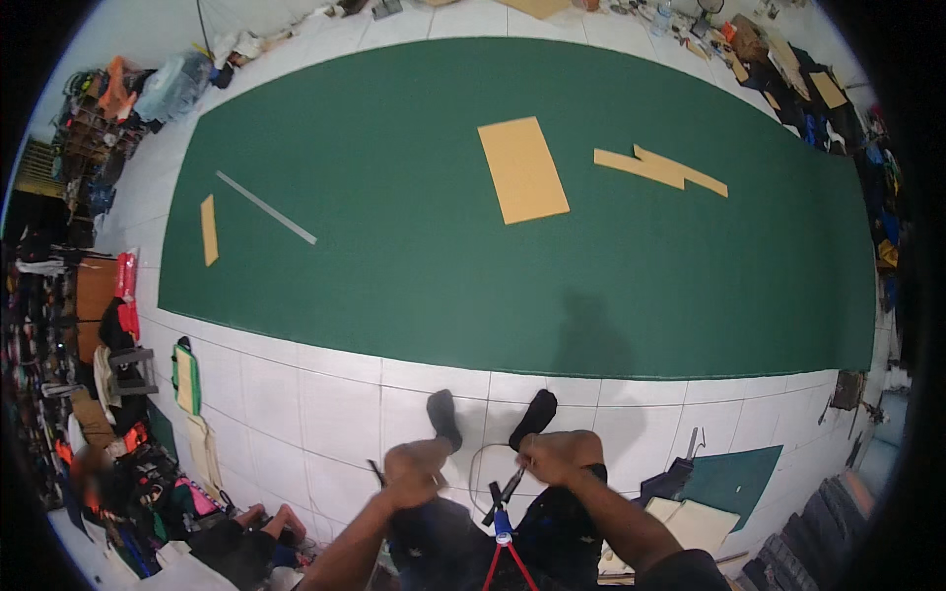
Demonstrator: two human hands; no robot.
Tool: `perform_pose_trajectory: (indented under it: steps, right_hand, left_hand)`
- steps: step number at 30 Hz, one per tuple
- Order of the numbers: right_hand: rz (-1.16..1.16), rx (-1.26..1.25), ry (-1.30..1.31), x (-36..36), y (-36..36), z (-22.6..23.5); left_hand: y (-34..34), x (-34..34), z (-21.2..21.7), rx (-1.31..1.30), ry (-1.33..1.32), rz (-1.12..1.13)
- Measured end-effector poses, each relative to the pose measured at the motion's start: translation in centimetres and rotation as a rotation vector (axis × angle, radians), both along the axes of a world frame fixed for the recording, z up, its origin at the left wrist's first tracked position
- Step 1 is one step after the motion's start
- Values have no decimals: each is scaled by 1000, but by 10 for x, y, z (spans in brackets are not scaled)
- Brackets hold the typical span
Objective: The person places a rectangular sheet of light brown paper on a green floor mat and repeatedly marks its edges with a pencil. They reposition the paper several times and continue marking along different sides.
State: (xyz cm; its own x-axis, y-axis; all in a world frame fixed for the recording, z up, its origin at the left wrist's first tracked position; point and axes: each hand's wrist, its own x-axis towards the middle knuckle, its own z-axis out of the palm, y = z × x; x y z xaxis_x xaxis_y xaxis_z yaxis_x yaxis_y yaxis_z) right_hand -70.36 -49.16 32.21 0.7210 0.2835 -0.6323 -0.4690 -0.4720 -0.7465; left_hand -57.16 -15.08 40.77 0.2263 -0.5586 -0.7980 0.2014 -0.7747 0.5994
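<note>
Both hands are over my knees, low in the middle of the head view. My left hand [412, 485] is closed, and a short dark stick-like thing [376, 473] pokes out at its left side; its kind is too small to tell. My right hand [544, 459] is closed around the upper end of a slim dark tool [512, 484], whose kind is unclear. A thin pale cord [474, 468] loops beside that hand. Below it hangs a red strap [498, 563] with a blue fitting [504, 527]. Ahead of my feet lies a big green sheet [394, 286].
On the sheet are a tan rectangular board [524, 171], tan strips [639, 165], a small tan strip [209, 230] and a grey ruler [266, 208]. White floor tiles [335, 394] border it. A person's legs [281, 530] show lower left; piled goods line both sides.
</note>
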Motion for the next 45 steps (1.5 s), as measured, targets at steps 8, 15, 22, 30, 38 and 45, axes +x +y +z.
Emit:
perform_pose_trajectory:
  steps: [8, 15, 22, 30, 38, 45]
  right_hand:
    - [-168, -372, -198, 216, -126, -264]
    - [-202, -620, -547, 398, -180, -372]
    - [-236, -1046, -979, 475, -181, -417]
    - [62, -888, -742, 392, -140, -390]
    - [146, -902, -996, 280, -178, -405]
    - [21, -863, -977, 126, -165, -391]
  left_hand:
    - [-74, 174, -151, 113, -716, 174]
    - [-91, 189, -133, -79, -551, 44]
    - [-42, 165, -114, 343, -454, 283]
    - [-39, 171, -120, 252, -532, 286]
    - [-99, 214, -134, 2, -637, 26]
    - [-96, 288, -218, -71, -523, -159]
